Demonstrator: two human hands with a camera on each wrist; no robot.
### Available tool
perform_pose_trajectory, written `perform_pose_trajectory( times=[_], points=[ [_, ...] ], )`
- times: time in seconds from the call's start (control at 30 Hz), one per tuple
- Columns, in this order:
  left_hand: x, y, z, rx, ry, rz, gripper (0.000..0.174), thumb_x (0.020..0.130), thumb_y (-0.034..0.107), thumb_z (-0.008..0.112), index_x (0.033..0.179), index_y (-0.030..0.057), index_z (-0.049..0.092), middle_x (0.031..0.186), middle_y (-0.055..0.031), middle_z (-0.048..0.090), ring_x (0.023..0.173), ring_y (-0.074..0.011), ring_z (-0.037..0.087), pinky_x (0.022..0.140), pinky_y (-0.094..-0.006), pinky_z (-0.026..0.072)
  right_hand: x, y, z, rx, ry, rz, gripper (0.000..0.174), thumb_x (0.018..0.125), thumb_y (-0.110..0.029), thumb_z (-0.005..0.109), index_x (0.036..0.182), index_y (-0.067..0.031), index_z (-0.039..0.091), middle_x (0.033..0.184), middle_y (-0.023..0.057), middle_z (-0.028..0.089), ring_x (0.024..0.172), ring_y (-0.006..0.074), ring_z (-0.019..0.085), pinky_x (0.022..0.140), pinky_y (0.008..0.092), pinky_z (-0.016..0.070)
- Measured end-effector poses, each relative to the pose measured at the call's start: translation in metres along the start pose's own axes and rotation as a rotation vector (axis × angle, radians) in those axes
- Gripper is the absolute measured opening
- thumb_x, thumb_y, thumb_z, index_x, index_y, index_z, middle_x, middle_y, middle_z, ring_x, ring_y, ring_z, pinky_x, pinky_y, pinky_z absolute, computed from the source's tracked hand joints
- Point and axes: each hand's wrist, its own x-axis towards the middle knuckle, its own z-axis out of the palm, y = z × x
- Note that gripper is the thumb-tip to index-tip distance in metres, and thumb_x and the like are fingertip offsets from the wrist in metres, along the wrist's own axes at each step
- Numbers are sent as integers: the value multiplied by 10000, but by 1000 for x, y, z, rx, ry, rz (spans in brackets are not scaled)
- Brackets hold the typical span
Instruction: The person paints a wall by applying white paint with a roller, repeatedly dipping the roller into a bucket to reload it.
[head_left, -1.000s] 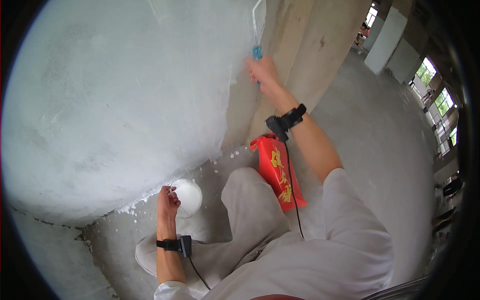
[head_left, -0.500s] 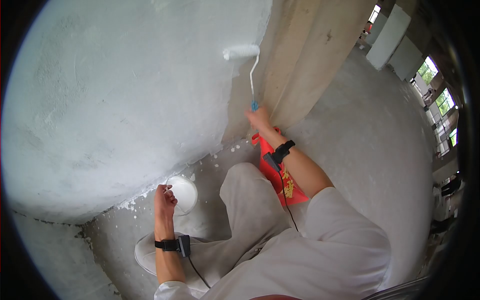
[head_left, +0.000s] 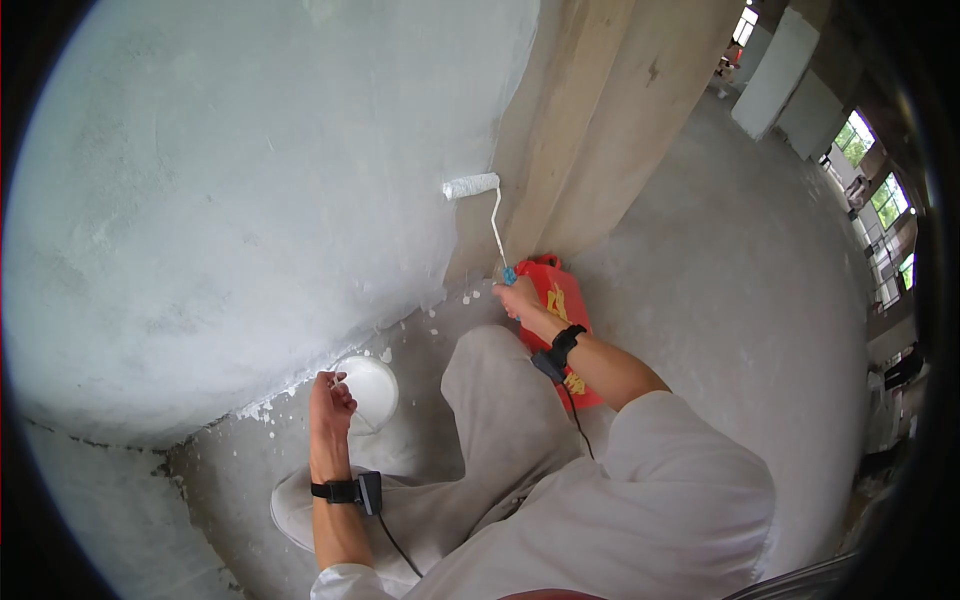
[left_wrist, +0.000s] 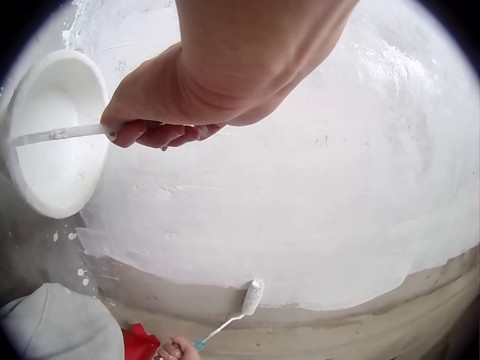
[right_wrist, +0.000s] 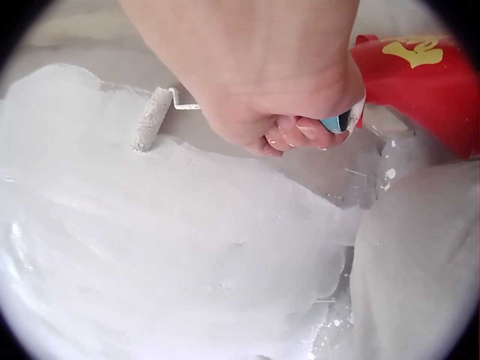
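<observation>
Head view: left hand [head_left: 333, 397] curled round the wire handle [left_wrist: 60, 134] of the paint pail [head_left: 378, 395] at floor level; mini roller [head_left: 471, 186] pressed on the wall [head_left: 250, 180], likely light, stiff, paint-slick; right hand [head_left: 517, 296] fisted round its blue grip [head_left: 508, 275], the sensible hold.

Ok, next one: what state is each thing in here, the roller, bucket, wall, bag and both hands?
Paint roller: coated white, sleeve against the wall.
Wall: mostly painted white, bare strip along the corner.
Bucket: open, white inside, wire handle raised.
Red bag: on the floor near the corner.
Left hand: fingers curled round the wire handle.
Right hand: fingers curled round the roller's blue grip.
</observation>
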Motion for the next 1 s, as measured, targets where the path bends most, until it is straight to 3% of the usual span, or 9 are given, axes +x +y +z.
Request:
perform_pose_trajectory(
  times=[0.13, 0.3, 0.37, 0.4, 0.47, 0.53, 0.7, 1.0],
  points=[
    [3, -1, -4, 25, -58, -13, 145, 830, 253, 510, 834, 114, 548, 538, 54, 393, 467, -81, 338, 472, -249, 271, -6, -32, 6, 153, -41, -96, 278, 811, -168, 649, 605, -71, 490, 501, 13, 452, 364, 136, 418, 348, 307, 295],
    [10, -5, -8, 26, -73, -1, 147, 825, 255, 514, 838, 114, 551, 541, 56, 390, 466, -81, 330, 475, -250, 270, 19, -122, -15, 232, 12, -188, 243, 803, -164, 633, 618, -115, 483, 520, -6, 451, 371, 106, 386, 351, 272, 295],
    [19, -8, -12, -51, -220, -21, 157, 825, 260, 518, 846, 109, 556, 542, 55, 385, 467, -81, 326, 478, -249, 270, 13, -165, -30, 213, 53, -255, 238, 806, -159, 625, 623, -111, 481, 530, -9, 450, 383, 104, 390, 354, 271, 297],
    [18, -9, -12, -49, -221, -23, 157, 825, 260, 518, 846, 109, 556, 542, 55, 385, 467, -81, 326, 478, -249, 270, 5, -187, -37, 208, 66, -293, 234, 809, -156, 620, 627, -109, 480, 534, -10, 446, 390, 102, 391, 357, 271, 298],
    [-3, -2, 4, 11, -26, 21, 77, 796, 205, 505, 785, 130, 505, 546, 54, 368, 451, -84, 291, 467, -262, 254, 3, -220, -50, 207, 120, -321, 249, 811, -148, 619, 627, -107, 457, 538, -10, 432, 395, 95, 367, 362, 271, 288],
    [-1, -3, 2, 22, -28, 17, 86, 795, 213, 508, 793, 127, 512, 545, 55, 365, 452, -85, 292, 468, -261, 254, -7, -246, -60, 236, 70, -363, 261, 813, -142, 620, 624, -108, 444, 540, -10, 428, 397, 93, 355, 364, 273, 283],
    [4, -3, -1, 35, -41, 16, 122, 796, 234, 512, 818, 116, 533, 543, 56, 356, 455, -86, 294, 472, -259, 254, -9, -249, -66, 284, 5, -412, 279, 812, -133, 617, 598, -80, 447, 535, 21, 454, 387, 125, 378, 374, 297, 293],
    [4, -4, -5, 47, -13, 4, 174, 825, 269, 532, 866, 102, 560, 550, 52, 372, 475, -81, 302, 476, -253, 258, 16, -168, -48, 212, 59, -279, 233, 805, -115, 620, 636, -104, 460, 527, -15, 417, 394, 84, 349, 366, 263, 273]
  ],
)
